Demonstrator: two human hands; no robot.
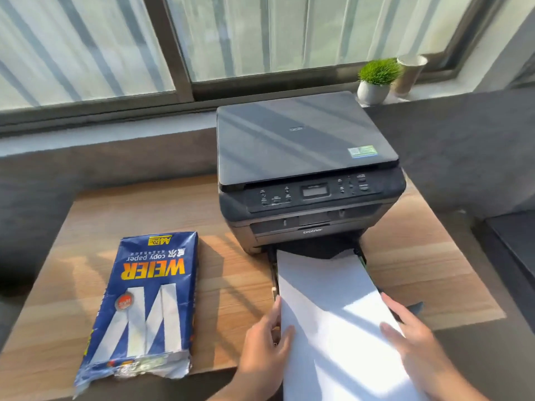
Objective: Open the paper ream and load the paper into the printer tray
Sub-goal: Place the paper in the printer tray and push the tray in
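Note:
A dark grey printer (307,175) stands on the wooden table (231,273), its paper tray (273,273) pulled out toward me. A stack of white paper (327,299) lies along the tray, its far end at the printer's opening. My left hand (266,345) grips the stack's left edge, thumb on top. On the stack's right edge rests my right hand (411,340), fingers spread over the top sheet. The blue paper ream wrapper (147,296) lies to the left on the table, its near end torn open, with sheets showing inside.
A small potted green plant (376,79) and a beige cup (409,73) sit on the window sill behind the printer. A dark ledge (509,244) runs along the table's right side. The table's front edge is close to my arms.

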